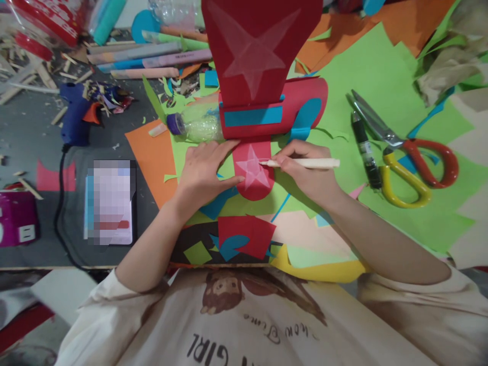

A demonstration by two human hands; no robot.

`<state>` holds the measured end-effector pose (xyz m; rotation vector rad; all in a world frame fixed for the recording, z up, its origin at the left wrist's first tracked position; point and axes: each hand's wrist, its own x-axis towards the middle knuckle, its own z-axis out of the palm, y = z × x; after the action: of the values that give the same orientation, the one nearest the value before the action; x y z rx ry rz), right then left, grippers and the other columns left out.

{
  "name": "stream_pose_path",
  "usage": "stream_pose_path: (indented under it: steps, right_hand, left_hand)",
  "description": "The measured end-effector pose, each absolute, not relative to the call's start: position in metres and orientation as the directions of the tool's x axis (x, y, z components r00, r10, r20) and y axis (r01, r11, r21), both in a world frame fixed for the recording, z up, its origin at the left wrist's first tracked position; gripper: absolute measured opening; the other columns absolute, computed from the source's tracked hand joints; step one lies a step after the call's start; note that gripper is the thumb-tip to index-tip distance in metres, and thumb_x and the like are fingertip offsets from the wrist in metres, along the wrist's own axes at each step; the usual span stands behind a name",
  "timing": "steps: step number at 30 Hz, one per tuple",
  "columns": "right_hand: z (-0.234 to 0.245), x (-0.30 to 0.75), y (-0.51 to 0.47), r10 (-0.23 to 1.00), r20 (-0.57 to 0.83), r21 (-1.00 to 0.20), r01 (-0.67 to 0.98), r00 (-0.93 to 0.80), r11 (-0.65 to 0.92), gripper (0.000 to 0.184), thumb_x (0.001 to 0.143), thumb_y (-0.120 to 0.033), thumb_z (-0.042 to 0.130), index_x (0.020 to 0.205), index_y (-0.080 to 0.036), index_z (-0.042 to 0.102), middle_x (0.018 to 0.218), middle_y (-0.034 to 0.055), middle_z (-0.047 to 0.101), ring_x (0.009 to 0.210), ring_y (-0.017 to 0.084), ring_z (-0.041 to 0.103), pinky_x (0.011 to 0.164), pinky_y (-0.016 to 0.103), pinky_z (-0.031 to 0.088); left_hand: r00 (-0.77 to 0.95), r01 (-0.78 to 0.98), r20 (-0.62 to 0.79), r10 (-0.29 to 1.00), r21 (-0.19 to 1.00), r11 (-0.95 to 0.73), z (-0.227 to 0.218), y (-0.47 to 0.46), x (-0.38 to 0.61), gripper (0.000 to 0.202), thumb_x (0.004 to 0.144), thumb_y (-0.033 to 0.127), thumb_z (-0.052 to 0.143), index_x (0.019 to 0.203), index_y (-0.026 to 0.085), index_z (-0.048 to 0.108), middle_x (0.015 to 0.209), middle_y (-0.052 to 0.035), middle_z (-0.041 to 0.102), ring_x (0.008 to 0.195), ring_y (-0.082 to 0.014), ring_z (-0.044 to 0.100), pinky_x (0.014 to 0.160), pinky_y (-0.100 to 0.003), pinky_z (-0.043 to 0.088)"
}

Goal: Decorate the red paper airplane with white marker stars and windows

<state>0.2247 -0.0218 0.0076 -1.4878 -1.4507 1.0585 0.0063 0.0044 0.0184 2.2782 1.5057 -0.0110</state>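
A white marker (318,163) is pinched in my right hand (307,165), its tip on a pale star (252,168) drawn on a rounded red paper strip (253,194). My left hand (202,170) lies with thumb and fingers apart, pressing the strip's left side. The strip joins a plastic bottle (200,123) with a purple cap, wrapped in red paper (259,128) with blue bands. Above it stands a wider red paper piece (255,51) bearing a larger pale star.
Scissors (392,140) with red and yellow handles and a black pen (366,152) lie at right on green paper (366,71). At left are a blue glue gun (76,114), a phone (112,203), several markers (152,53) and wood scraps. Paper offcuts (247,236) lie along the near edge.
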Motion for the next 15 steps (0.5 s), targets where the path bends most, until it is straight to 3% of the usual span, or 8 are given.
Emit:
stream_pose_path:
  steps: [5,15]
  right_hand:
    - [0.0056,0.2258,-0.0218,0.997,-0.024,-0.933,0.36,-0.068,0.002,0.019,0.082,-0.025,0.067,0.063,-0.023,0.061,0.064,-0.0001,0.068,0.06,0.016,0.06,0.057,0.031,0.047]
    - [0.0085,0.2262,-0.0195,0.989,-0.092,-0.942,0.331,-0.113,-0.05,0.018,0.074,-0.022,0.068,0.058,-0.024,0.061,0.064,0.0004,0.071,0.059,0.017,0.064,0.056,0.03,0.048]
  left_hand:
    - [0.429,0.878,-0.23,0.874,0.331,-0.344,0.0213,0.0036,0.0071,0.06,0.091,0.042,0.07,0.145,0.02,0.055,0.117,-0.0098,0.069,0.109,-0.0314,0.061,0.096,-0.043,0.041]
    - [0.418,0.882,-0.217,0.882,0.33,-0.337,0.0183,0.0044,0.0069,0.061,0.089,0.042,0.073,0.143,0.02,0.056,0.115,-0.0098,0.069,0.111,-0.0327,0.062,0.096,-0.042,0.041]
